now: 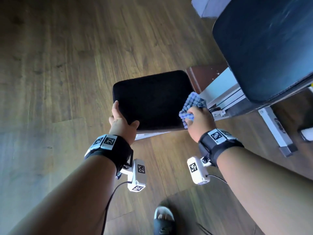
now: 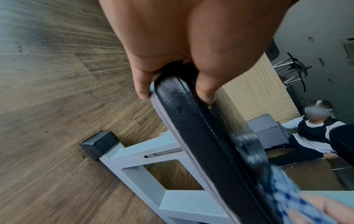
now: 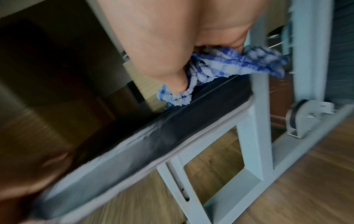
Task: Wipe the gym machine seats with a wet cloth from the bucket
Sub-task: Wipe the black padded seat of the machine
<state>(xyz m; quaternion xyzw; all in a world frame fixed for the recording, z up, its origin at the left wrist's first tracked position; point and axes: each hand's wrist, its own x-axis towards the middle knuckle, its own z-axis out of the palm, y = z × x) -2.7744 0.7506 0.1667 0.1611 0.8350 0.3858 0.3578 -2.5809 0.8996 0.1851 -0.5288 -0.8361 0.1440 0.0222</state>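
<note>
A black padded seat [image 1: 152, 99] sits low on a white metal frame [image 2: 145, 153]. My left hand [image 1: 122, 118] grips its near left corner, thumb on top and fingers under the edge [image 2: 182, 106]. My right hand [image 1: 196, 119] holds a bunched blue-and-white checked cloth [image 1: 193, 104] and presses it on the seat's right edge. In the right wrist view the cloth [image 3: 220, 68] lies on the seat's rim [image 3: 172, 128]; that picture is blurred. A large dark backrest pad [image 1: 264, 48] rises at the upper right.
Wooden floor [image 1: 59, 73] lies all around. The frame's leg ends in a black foot cap [image 2: 99, 144]. A pulley [image 3: 300, 119] hangs on the frame by the seat. A person [image 2: 316, 133] sits on the floor behind. My sandalled foot [image 1: 163, 219] stands below.
</note>
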